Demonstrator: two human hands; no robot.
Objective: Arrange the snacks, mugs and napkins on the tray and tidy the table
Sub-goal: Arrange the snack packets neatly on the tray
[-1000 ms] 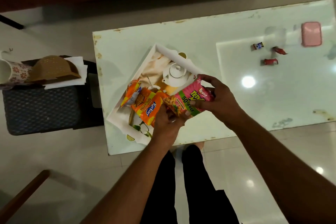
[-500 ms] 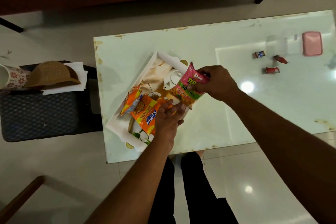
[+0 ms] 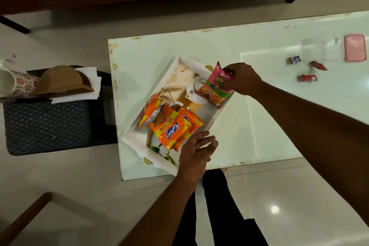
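The pink snack packet [image 3: 216, 86] sits right of centre in the frame, over the far right corner of the white tray [image 3: 153, 96]; its lower end touches or nearly touches the tray's rim, I cannot tell which. My right hand [image 3: 242, 79] holds it by the upper right edge, fingers [image 3: 223, 85] clamped on the wrapper. Lower in the tray, near the frame's centre, lie two large orange snack packets [image 3: 169, 126], overlapping; a smaller orange packet [image 3: 151, 112] leans against their left side. My left hand [image 3: 196, 152] hovers over the tray's near corner, just beside the orange packets, its fingers [image 3: 207, 140] spread apart and holding nothing. The tray lies skewed on the left end of the pale desk [image 3: 259, 126]. Well apart, in the upper right of the frame, three small wrapped sweets [image 3: 308, 77] lie on the desk, with a pink box [image 3: 354, 47] beyond them. At the left of the frame a dark stool [image 3: 46, 126] carries a flowered mug [image 3: 16, 84] on its side, a brown napkin holder [image 3: 63, 81], and white napkins [image 3: 87, 86] beneath the holder.
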